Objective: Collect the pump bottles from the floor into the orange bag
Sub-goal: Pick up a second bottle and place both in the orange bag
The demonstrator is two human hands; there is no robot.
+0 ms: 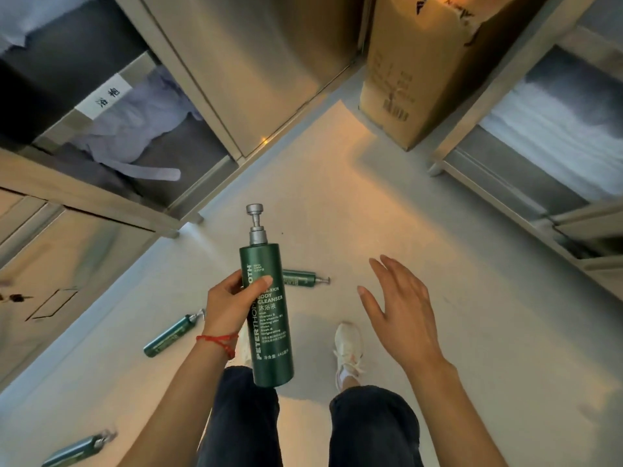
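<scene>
head view: one bottle in hand, three on floor

head view, as i read it: left hand [229, 310] grips an upright green pump bottle [268, 318] at mid-body. right hand [401, 315] hovers beside it, fingers spread, holding nothing. three more pump bottles lie on the floor [455, 298]: one behind [300, 278], one left [172, 335], one lower left [77, 449].

I see one green pump bottle [268, 315] held upright, and three more [298, 277] [172, 335] [79, 450] lying on the floor [472, 332].

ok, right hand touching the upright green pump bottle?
Apart. The head view shows bare floor between the open right hand and the green pump bottle; only the left hand grips it.
</scene>
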